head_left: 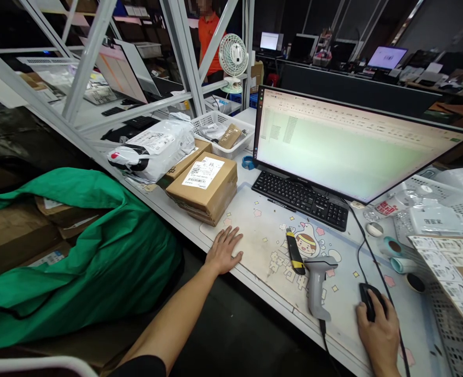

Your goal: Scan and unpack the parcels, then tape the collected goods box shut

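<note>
My left hand (224,251) lies flat and open on the desk mat (263,235), fingers stretched toward a labelled cardboard box (204,186). My right hand (377,327) rests curled over a black computer mouse (368,299) at the mat's right edge. Between my hands lie a grey barcode scanner (317,285) and a yellow-and-black utility knife (295,252). A black keyboard (300,198) sits in front of a wide monitor (349,144) showing a spreadsheet.
White and grey mailer parcels (153,149) lie behind the box. A white basket (223,133) holds small packets. Label rolls (396,254) and label sheets (447,267) sit to the right. A green sack (98,251) of boxes is at left. A person in orange (210,36) stands behind the shelving.
</note>
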Available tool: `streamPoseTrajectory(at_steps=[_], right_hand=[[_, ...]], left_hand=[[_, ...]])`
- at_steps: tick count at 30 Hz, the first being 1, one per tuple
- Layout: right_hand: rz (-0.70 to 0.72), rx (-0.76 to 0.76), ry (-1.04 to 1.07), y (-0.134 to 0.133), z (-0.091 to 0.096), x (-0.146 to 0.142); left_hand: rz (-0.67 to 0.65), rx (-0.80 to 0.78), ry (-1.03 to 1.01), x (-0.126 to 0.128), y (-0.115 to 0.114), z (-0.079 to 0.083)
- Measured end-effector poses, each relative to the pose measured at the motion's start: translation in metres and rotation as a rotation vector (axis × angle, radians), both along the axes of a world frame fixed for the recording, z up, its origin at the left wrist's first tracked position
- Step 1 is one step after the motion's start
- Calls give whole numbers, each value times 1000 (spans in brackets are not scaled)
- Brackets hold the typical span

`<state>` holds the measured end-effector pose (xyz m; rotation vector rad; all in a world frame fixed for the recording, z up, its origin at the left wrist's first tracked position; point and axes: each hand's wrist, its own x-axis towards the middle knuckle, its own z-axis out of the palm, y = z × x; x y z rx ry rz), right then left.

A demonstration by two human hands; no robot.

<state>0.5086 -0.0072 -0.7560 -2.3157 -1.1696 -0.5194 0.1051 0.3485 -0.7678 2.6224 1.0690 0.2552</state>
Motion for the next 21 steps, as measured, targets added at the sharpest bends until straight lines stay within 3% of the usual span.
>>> streamPoseTrajectory(at_steps=[21], right_hand=[[-28,-4,9,0,3,-3]], left_hand=[[-12,10,0,-1,0,1]])
